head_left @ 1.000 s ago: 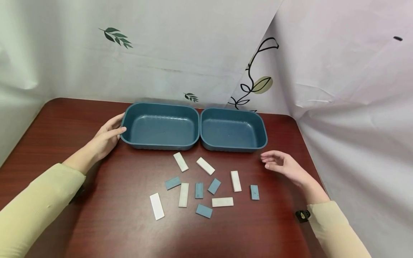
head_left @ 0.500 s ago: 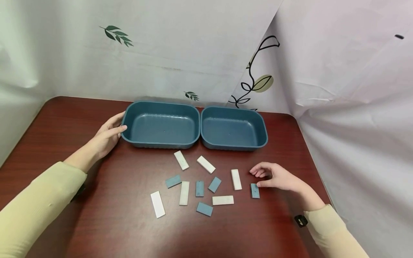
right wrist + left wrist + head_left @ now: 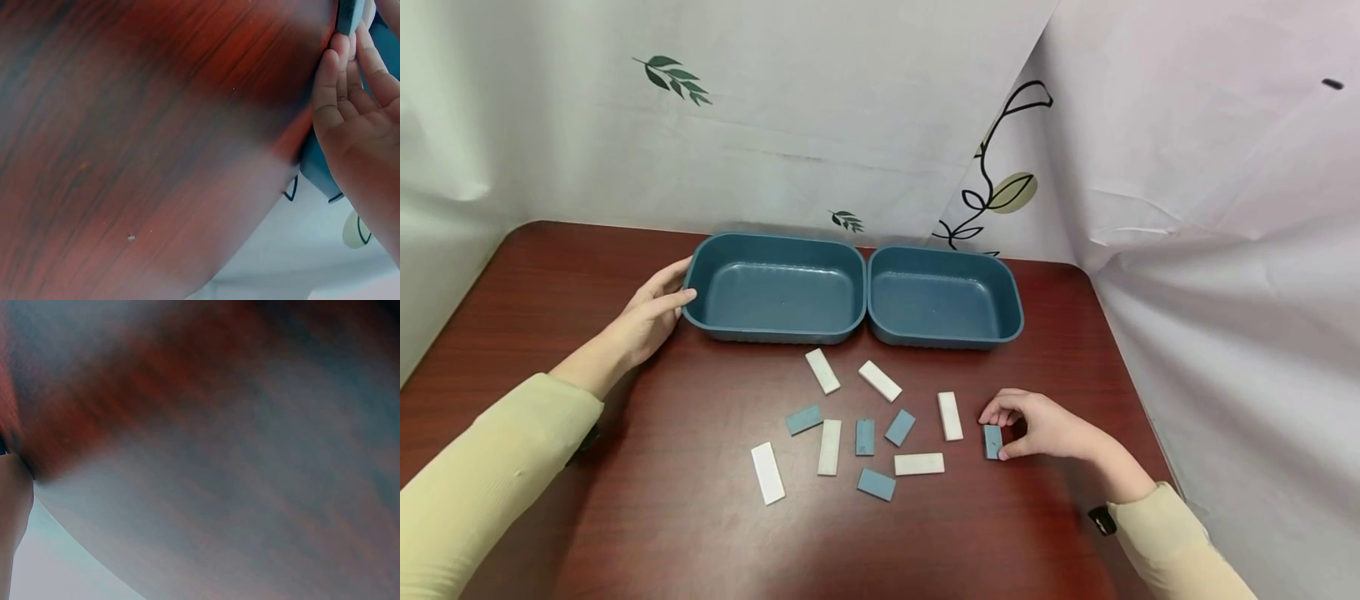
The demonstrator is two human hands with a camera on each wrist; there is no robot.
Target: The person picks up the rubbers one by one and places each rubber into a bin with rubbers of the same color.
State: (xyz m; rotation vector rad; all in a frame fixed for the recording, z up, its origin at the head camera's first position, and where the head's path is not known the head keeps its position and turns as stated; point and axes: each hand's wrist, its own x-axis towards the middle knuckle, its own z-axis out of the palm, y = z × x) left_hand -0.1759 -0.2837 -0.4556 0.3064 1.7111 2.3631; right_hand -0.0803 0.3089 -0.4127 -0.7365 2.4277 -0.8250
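My left hand (image 3: 651, 321) holds the left end of the larger blue bin (image 3: 775, 337), thumb over the rim and fingers along the outside. On the right of the table, my right hand (image 3: 1037, 423) pinches a small blue-grey block (image 3: 992, 442) by its two ends, thumb at the near end and fingertips at the far end. The block lies flat on the table. The right wrist view shows the fingers against the block (image 3: 349, 15). The left wrist view is mostly blurred tabletop, with a bit of the hand (image 3: 12, 512) at its left edge.
A smaller blue bin (image 3: 943, 340) stands against the larger one. Several white blocks (image 3: 950, 416) and blue-grey blocks (image 3: 876, 484) lie scattered on the dark red table (image 3: 700, 533). White sheeting (image 3: 760, 125) hangs behind and at the sides.
My right hand has come down and toward the near side, from beside the smaller bin to the rightmost blue-grey block, and its fingers have closed on it. The left hand has stayed at the larger bin.
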